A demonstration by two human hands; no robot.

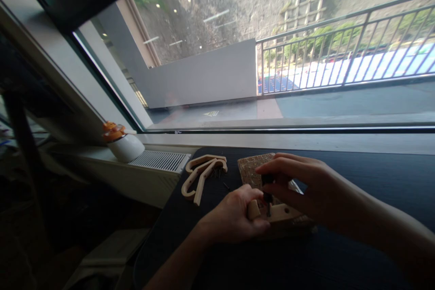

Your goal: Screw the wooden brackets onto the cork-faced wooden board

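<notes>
Clamping left fingers (249,191) on a pale, curved wooden piece (279,211), probably light, stiff, best held by its bend, atop a brown textured block (253,164), and right fingers (287,166) around a slim black tool (268,198).

Daylight comes through a wide window (265,50) — outside are a metal railing (356,50) and a rough slope (244,4). A dark table (390,179) stands beside the pale sill (340,142); the room's left is dim.
</notes>
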